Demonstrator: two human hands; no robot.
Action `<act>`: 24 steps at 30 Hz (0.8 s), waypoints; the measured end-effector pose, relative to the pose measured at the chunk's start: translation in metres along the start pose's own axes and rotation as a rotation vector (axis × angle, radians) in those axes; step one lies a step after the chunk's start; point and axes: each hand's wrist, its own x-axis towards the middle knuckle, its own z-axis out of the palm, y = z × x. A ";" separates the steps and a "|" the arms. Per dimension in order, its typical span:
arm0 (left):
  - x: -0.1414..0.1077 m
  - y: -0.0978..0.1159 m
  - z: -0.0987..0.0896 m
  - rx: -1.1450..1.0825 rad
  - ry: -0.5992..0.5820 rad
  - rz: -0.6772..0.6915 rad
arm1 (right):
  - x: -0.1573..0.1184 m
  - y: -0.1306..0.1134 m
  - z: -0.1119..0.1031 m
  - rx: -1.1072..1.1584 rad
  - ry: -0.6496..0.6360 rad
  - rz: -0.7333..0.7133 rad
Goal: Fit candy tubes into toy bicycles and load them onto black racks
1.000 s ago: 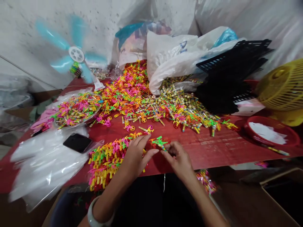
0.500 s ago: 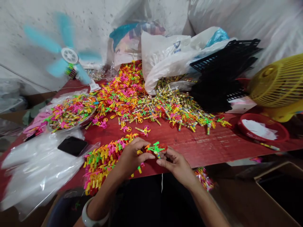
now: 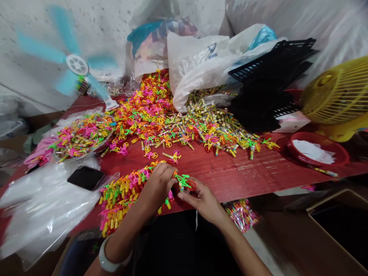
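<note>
- Our left hand [image 3: 161, 183] is clamped on the green toy [image 3: 182, 180].
- Our right hand [image 3: 203, 200] clamps its red part [image 3: 192, 186].
- Toy rows [image 3: 122, 196] lie beside our left hand on the bench [image 3: 241, 174].

The fingers of the left hand [image 3: 158, 186] and right hand [image 3: 202, 197] cover the ends of the small green piece [image 3: 182, 180], so how it joins the red and orange bits beside it cannot be told, and the left hand and forearm hide some of the rows of colored pieces [image 3: 123, 197]. The blades of the blue fan [image 3: 77, 64] are blurred, and the printing on the white sack [image 3: 198, 57] is too small to read. The picture's edges cut off both forearms, the yellow fan [image 3: 335, 96] and the cardboard box [image 3: 339, 230].
</note>
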 end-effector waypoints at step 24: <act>-0.020 -0.016 0.005 0.099 -0.108 -0.024 | 0.012 0.055 0.036 -0.409 0.110 -0.254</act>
